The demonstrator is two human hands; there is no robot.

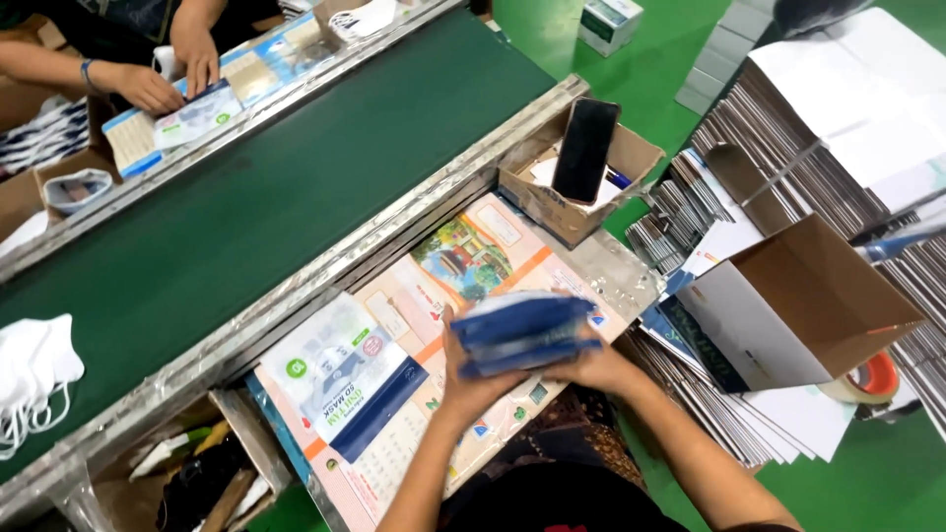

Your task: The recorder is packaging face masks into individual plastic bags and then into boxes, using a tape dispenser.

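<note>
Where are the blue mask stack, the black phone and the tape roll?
blue mask stack (pixel 522 333), head view, middle of its side.
black phone (pixel 585 148), head view, centre of screen.
tape roll (pixel 872 379), head view, orange rim.

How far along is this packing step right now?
Both hands, left hand and right hand, grip a stack of blue masks above the work surface. The printed pouch beside them lies flat and looks unfilled. More white masks wait on the green belt.

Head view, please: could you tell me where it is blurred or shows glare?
Head view: the stack of blue packets between the left hand and right hand is smeared by motion blur; the phone screen shows a faint sheen; the metal belt edge glints; the wide lens bends straight lines.
</note>
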